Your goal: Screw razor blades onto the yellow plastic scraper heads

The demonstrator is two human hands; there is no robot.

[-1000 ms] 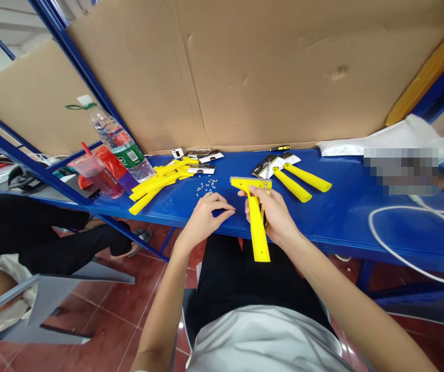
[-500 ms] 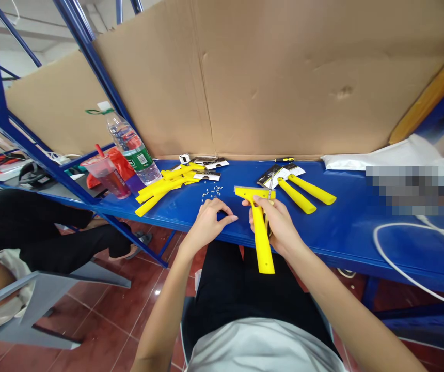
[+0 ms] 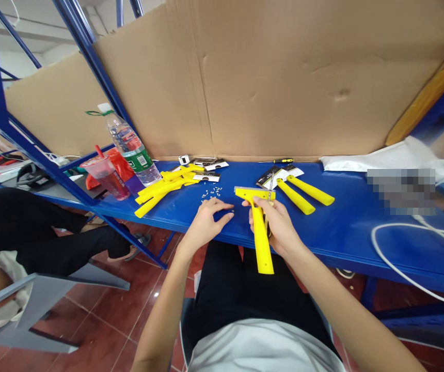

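Tabletop (image 3: 346, 214) in faintly glossy blue, backed toward twelve o'clock by a tall brown cardboard wall (image 3: 284, 77) with a crease and a small dent, and flanked toward ten by blue metal posts (image 3: 84, 36). At the clock's centre, by the near edge, firmly clasped in the right hand (image 3: 278, 219): a yellow scraper (image 3: 263, 237), head toward twelve, handle end toward six over dark trousers (image 3: 225, 274). Poking up from the same hand, a thin rod (image 3: 271, 187). At nine, the left hand (image 3: 208, 219), thumb and forefinger curved toward each other at a tiny pale piece (image 3: 233, 211); pinched or loose, impossible to tell. Near ten, scattered small hardware (image 3: 212, 193), a criss-crossed heap of yellow handles (image 3: 160, 188) and a clear bottle (image 3: 139, 157) beside a cup (image 3: 109, 181). Past one, two separate handles (image 3: 296, 196) by printed cards (image 3: 267, 175); farther off, a screwdriver (image 3: 284, 160). At two, a white bag (image 3: 361, 163); at three, a looping white cable (image 3: 373, 240). Toward eight, red floor tiles (image 3: 109, 310), a grey chair (image 3: 32, 305) and a seated person (image 3: 47, 230).
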